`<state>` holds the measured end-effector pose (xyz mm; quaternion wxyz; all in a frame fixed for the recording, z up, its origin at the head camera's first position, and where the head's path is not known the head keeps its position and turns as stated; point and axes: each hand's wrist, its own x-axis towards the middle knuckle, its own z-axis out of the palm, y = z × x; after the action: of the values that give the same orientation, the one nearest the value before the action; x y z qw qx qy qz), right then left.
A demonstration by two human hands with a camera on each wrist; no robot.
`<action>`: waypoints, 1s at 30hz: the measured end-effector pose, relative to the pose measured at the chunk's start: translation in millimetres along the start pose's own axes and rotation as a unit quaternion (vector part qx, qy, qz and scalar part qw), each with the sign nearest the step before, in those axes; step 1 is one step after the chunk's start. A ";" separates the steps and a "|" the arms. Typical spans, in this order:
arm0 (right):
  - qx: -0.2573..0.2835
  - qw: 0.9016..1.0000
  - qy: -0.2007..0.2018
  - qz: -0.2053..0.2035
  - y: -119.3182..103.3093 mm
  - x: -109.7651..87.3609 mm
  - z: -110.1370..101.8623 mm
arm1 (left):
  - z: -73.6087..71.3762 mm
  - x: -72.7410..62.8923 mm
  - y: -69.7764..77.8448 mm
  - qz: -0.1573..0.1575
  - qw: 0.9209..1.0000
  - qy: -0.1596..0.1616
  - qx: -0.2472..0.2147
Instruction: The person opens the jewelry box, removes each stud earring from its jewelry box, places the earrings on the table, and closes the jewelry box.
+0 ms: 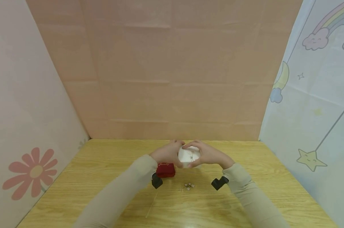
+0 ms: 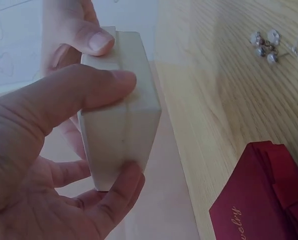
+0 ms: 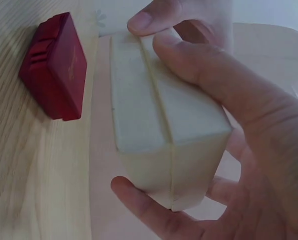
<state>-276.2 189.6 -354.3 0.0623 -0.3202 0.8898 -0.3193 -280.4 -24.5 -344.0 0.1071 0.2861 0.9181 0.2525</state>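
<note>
A small cream-white box (image 1: 185,155) is held between both hands above the far part of the table. The left hand (image 1: 168,154) grips its left end, thumb on the near side and fingers round the far side. On the opposite end, the right hand (image 1: 208,154) grips it the same way. In both wrist views the lid of the white box (image 3: 136,100) lies against its base, with a thin seam running round. Its top face, seen from the head, bears a faint, fine marking. The two thumbs lie close together on the near side.
A dark red jewelry box (image 1: 166,171) with a ribbon and gold lettering sits on the wooden table just below the left hand. Nearer lies a little cluster of beaded jewelry (image 2: 266,47). A thin pale strand (image 1: 152,205) lies farther left. Papered walls enclose the table.
</note>
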 end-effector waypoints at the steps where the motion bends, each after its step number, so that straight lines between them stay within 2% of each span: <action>1: 0.001 1.000 -0.001 -0.001 2.0 0.4 0.0 | 1.2 2.2 0.8 -0.003 1.000 0.000 0.008; 5: 0.008 1.000 -0.006 -0.006 12.5 2.9 -0.2 | 5.6 9.4 2.7 -0.021 1.000 0.005 0.014; 10: 0.013 1.000 -0.024 -0.004 29.3 7.4 0.9 | 16.3 17.6 -1.9 -0.037 0.999 0.009 0.001; 15: 0.024 0.998 -0.052 0.010 44.6 11.4 9.2 | 30.6 25.1 -9.9 -0.043 0.999 0.000 0.025; 19: 0.029 0.998 -0.058 0.019 56.6 13.7 19.8 | 38.9 28.5 -14.5 -0.048 0.998 -0.008 0.046; 24: 0.036 0.997 -0.056 0.040 66.0 15.9 30.0 | 46.1 34.1 -17.5 -0.056 0.993 -0.015 0.102; 30: 0.042 0.995 -0.071 0.051 70.6 19.0 38.8 | 52.4 39.2 -19.7 -0.067 0.979 -0.024 0.193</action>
<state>-316.3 199.3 -426.0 0.1550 -0.2934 0.8842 -0.3288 -303.7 5.3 -400.8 0.0890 0.2454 0.9637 0.0561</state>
